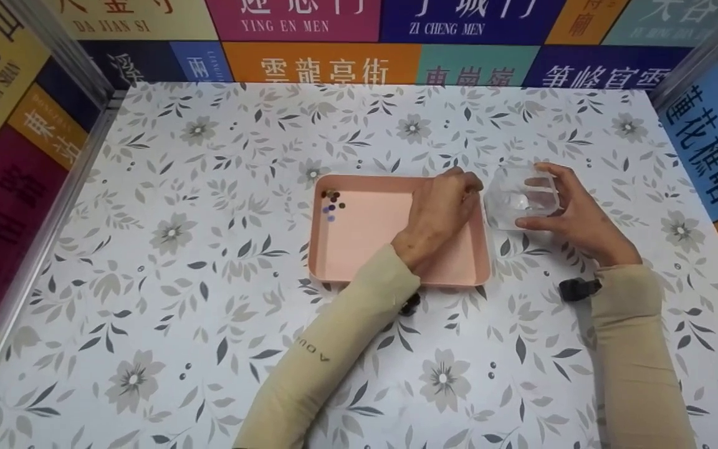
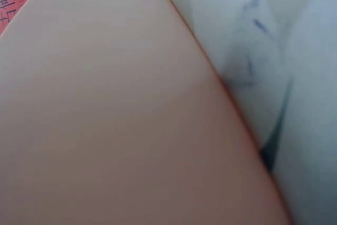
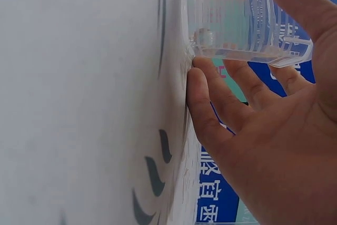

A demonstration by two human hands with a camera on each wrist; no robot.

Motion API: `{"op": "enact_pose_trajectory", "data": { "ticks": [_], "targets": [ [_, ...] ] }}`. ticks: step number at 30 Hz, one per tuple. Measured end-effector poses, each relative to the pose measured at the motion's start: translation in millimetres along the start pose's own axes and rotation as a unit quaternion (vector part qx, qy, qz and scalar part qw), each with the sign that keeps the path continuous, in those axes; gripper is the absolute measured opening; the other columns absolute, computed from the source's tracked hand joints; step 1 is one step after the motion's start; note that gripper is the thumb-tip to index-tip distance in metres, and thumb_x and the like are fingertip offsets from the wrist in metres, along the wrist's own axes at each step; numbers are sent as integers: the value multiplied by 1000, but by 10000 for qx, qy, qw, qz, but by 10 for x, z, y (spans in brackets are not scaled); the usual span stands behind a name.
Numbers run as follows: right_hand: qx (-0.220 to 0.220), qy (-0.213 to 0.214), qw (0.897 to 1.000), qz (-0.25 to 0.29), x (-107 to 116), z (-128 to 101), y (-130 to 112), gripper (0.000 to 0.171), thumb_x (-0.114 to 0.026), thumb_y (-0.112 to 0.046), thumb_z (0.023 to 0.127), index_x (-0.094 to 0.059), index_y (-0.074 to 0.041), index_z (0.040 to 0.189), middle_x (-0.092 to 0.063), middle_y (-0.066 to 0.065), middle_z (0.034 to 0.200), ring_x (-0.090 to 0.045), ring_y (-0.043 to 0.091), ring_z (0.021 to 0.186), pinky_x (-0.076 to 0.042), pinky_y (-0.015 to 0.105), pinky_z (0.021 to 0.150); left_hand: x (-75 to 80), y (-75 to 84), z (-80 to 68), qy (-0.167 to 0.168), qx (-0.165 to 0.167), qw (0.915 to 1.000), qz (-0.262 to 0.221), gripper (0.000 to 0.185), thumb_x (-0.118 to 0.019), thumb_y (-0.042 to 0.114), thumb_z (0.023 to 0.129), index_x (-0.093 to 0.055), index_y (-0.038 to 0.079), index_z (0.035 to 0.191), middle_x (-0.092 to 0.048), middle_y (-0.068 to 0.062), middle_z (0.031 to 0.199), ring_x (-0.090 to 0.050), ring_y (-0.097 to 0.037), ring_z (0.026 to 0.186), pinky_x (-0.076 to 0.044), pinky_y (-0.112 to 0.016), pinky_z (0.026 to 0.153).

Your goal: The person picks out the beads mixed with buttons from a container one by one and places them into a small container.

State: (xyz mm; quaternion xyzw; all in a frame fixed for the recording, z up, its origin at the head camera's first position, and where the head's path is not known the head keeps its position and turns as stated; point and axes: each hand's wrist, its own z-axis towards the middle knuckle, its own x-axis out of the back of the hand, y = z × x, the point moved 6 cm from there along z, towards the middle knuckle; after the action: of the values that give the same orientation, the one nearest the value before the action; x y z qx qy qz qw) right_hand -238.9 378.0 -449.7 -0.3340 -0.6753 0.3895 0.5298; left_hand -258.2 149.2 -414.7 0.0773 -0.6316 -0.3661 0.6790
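Observation:
My right hand point(image 1: 583, 218) grips a clear plastic box point(image 1: 505, 215) between thumb and fingers, just right of a pink tray point(image 1: 365, 277). In the right wrist view the box point(image 3: 231, 25) has ribbed walls, and a small shiny round piece point(image 3: 204, 38) shows at its base. My left hand point(image 1: 437, 212) reaches over the tray's right end, its bent fingers at the right rim beside the box. Whatever may be between those fingers is hidden. Several small dark and blue beads point(image 1: 333, 202) lie in the tray's far left corner. A blurred pinkish surface point(image 2: 116, 109) fills most of the left wrist view.
A floral-patterned cloth point(image 1: 178, 280) covers the table. Panels with large characters point(image 1: 321, 65) stand along the back and both sides. Black wrist cameras point(image 1: 578, 289) hang under both sleeves, the left one close to the tray's front wall.

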Motion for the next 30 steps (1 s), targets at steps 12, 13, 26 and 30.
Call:
{"op": "enact_pose_trajectory", "data": {
  "ticks": [12, 13, 26, 30],
  "targets": [
    [26, 137, 9999, -36, 52, -27, -25, 98, -84, -6, 86, -25, -32, 160, -44, 10, 157, -53, 17, 137, -52, 14, 94, -5, 187, 65, -158, -164, 9997, -64, 20, -63, 24, 104, -78, 26, 117, -75, 9, 114, -70, -5, 96, -53, -21, 79],
    [31, 127, 9999, -34, 42, -17, -26, 99, -84, -6, 86, -25, -31, 160, -44, 10, 157, -53, 18, 137, -51, 14, 94, -1, 187, 62, -156, -173, 9997, -103, 20, -63, 24, 104, -78, 25, 117, -75, 9, 114, -70, -5, 96, -53, -20, 80],
    [81, 41, 9999, 134, -16, 8, 1, 98, -84, -4, 86, -26, -32, 160, -43, 12, 157, -52, 21, 140, -52, 15, 96, -51, 157, 49, -181, -91, 9996, -218, 21, -65, 23, 103, -77, 25, 120, -76, 10, 114, -71, -5, 96, -53, -18, 80],
    [104, 31, 9999, 127, -4, 10, -9, 98, -84, -5, 86, -26, -34, 159, -42, 11, 158, -51, 23, 141, -52, 15, 95, -45, 179, 50, -134, -187, 9995, -206, 21, -65, 24, 104, -77, 25, 120, -76, 10, 115, -70, -4, 97, -53, -19, 82]
  ]
}}
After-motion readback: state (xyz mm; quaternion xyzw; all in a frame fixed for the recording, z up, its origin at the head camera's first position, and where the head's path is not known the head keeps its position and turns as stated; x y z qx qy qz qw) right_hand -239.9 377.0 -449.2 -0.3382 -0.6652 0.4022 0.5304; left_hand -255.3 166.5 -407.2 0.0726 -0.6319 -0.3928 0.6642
